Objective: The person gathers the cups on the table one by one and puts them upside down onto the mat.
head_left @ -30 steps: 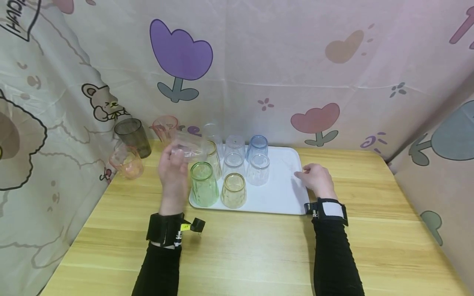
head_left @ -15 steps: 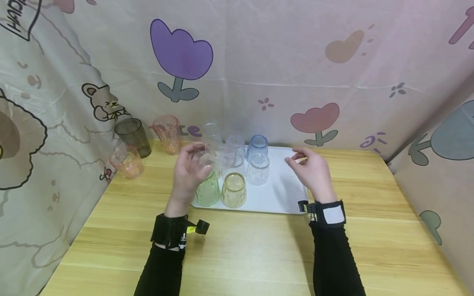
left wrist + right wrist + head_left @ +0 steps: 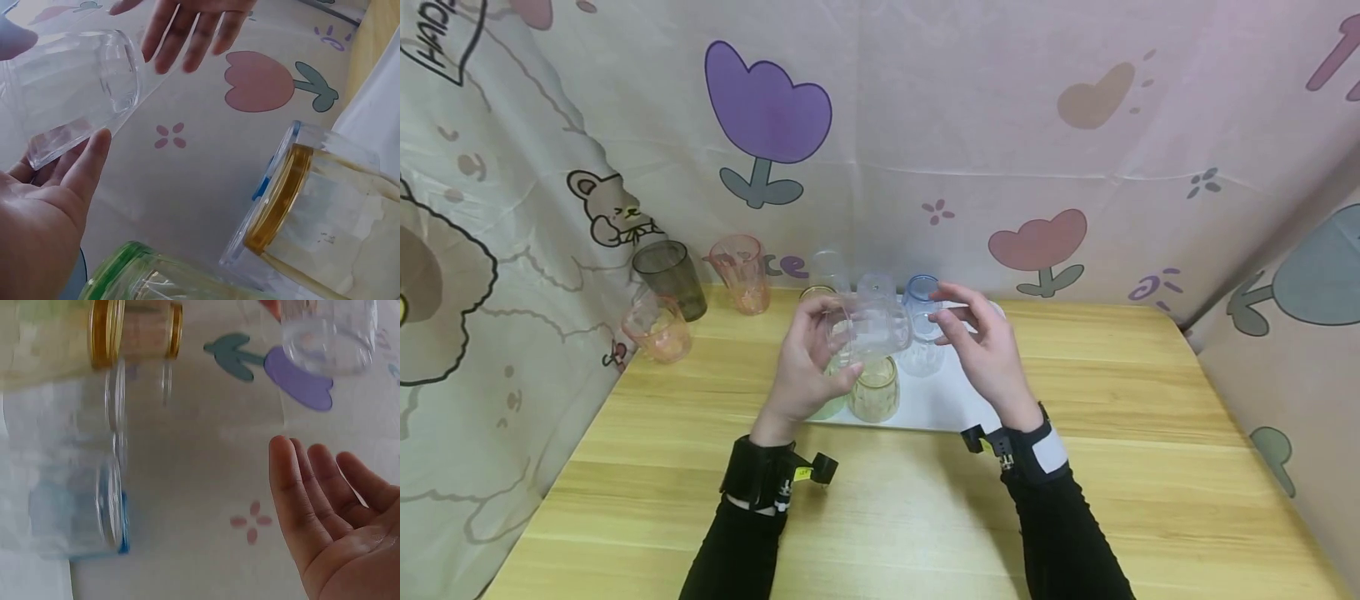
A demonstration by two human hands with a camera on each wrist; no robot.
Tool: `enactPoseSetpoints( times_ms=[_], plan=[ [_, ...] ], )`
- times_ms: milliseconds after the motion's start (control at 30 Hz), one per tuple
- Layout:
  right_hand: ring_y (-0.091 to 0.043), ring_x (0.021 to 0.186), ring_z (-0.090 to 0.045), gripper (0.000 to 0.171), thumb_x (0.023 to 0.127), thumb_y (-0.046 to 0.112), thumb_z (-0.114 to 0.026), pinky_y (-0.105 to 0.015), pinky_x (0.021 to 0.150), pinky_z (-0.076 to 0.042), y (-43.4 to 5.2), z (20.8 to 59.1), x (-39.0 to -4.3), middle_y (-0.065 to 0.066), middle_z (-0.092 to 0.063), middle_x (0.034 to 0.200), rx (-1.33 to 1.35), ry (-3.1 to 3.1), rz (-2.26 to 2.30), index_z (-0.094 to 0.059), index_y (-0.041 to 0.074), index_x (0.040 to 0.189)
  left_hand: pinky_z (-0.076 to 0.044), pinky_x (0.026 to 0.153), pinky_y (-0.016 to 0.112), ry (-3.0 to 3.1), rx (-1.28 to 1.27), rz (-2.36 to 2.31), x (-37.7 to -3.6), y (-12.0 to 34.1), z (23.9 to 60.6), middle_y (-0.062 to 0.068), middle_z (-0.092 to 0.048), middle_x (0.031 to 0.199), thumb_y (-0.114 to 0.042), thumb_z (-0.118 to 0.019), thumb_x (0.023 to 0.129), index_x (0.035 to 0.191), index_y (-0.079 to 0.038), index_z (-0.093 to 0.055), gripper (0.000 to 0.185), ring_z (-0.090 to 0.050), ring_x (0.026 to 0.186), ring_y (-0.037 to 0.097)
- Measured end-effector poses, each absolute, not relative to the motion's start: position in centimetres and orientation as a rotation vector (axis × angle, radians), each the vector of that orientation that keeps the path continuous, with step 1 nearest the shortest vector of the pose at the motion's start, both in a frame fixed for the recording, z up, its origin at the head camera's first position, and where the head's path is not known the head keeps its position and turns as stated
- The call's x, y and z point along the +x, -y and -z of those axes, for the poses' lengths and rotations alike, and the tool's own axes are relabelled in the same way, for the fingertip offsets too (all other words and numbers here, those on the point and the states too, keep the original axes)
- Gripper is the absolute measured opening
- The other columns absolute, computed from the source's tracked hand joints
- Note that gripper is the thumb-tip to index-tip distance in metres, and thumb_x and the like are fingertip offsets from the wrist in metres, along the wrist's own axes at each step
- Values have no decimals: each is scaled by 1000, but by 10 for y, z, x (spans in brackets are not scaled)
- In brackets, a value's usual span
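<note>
My left hand grips a clear drinking glass, which lies sideways in the air above a white tray. In the left wrist view the thumb and fingers are around the side of the glass. Just right of its end is my right hand, fingers loosely bent and apart from the glass. The right wrist view shows this hand with nothing in it. Below the held glass stand a yellow glass, a partly hidden green glass, a clear glass and a blue glass.
Left of the tray, on the wooden table, stand a dark grey glass, a tall pink glass and a short pink-orange glass. A patterned cloth hangs behind the table.
My left hand has carried the clear glass rightward from the tray's left side to over its middle. My right hand has left the tray's right edge and moved left toward the glass.
</note>
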State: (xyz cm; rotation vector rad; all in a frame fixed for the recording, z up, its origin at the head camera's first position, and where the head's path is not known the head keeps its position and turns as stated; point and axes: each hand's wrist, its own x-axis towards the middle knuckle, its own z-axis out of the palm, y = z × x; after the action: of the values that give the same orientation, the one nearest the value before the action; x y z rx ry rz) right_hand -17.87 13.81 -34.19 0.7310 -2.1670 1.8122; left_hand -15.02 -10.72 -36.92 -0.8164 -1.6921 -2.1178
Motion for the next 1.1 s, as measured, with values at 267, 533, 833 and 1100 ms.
enactPoseSetpoints(
  times_ms=[267,533,833,1100],
  plan=[
    [-16,113,-66,49,104,7,-57,-34,81,-63,-120,343,-170,-18,-56,144,824,2097,-2044,-48,1,152,-43,115,48,1776,-830,2106,-146,104,365,21,-43,149,12,-72,65,139,11,-35,83,-52,136,34],
    [-18,117,-64,51,100,3,-62,-33,89,-61,-111,343,-163,-15,-53,149,807,2066,-2196,-51,1,150,-41,118,44,1798,-868,2125,-146,102,364,21,-40,154,11,-72,65,137,10,-35,81,-45,144,38],
    [-23,130,-57,53,99,6,-68,-31,98,-57,-110,346,-162,-11,-51,152,801,2069,-2281,-51,2,149,-34,122,43,1798,-884,2161,-144,103,362,20,-34,160,17,-69,64,138,10,-33,83,-37,150,37],
    [-23,131,-56,56,95,8,-76,-30,97,-57,-116,345,-165,-10,-56,146,797,1967,-2301,-54,0,145,-29,125,40,1878,-911,2115,-143,104,361,20,-30,164,23,-73,67,152,5,-29,97,-31,154,33]
  ],
)
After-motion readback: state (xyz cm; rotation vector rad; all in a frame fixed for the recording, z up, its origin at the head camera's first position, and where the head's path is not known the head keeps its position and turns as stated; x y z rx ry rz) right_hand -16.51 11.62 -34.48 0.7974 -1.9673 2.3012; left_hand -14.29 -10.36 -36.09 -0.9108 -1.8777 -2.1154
